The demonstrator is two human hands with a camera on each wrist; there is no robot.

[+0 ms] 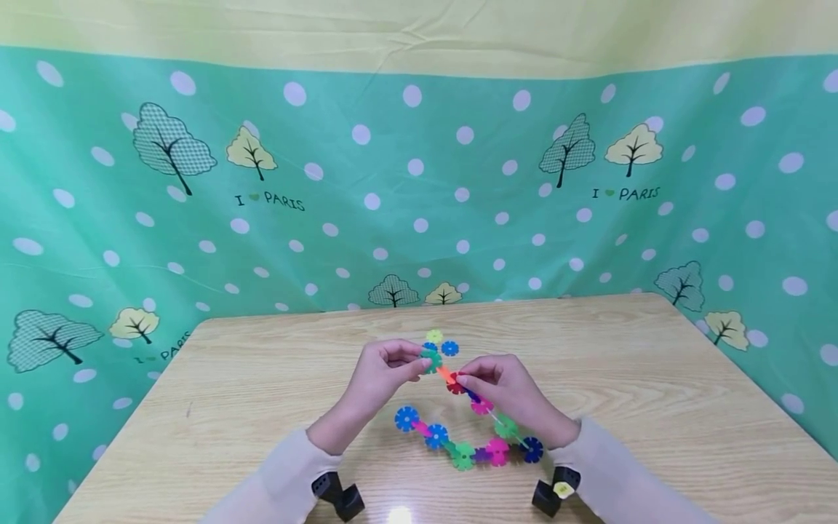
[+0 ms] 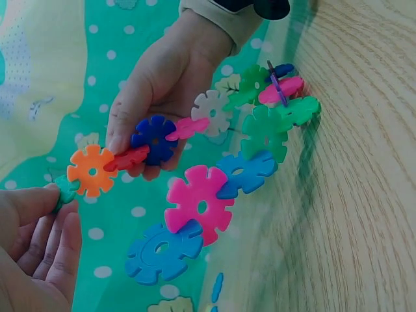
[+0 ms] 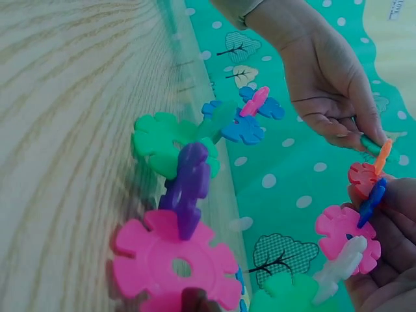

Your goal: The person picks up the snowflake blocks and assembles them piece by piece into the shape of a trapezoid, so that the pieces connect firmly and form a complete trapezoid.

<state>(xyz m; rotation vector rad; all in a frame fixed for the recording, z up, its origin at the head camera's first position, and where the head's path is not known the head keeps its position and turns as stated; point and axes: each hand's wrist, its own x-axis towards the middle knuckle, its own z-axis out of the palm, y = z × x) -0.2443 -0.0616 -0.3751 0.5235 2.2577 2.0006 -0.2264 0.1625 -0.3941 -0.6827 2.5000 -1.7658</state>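
A chain of interlocking notched plastic discs curves across the table, ending in a blue disc (image 1: 406, 418). My left hand (image 1: 382, 371) pinches a green disc (image 1: 430, 361) between thumb and fingers at the chain's upper end. Against it sits an orange disc (image 2: 92, 171); how deep their slots mesh cannot be told. My right hand (image 1: 507, 386) pinches the red disc (image 3: 363, 177) just beyond the orange one. From there a dark blue disc (image 2: 154, 140), a pink one and a white disc (image 2: 211, 112) follow, and the chain loops below the right hand.
Behind the hands lie a loose yellow disc (image 1: 435, 335) and a blue disc (image 1: 449, 348), with another blue one partly hidden by the left hand. The wooden table (image 1: 262, 407) ends at a green dotted curtain (image 1: 419, 196).
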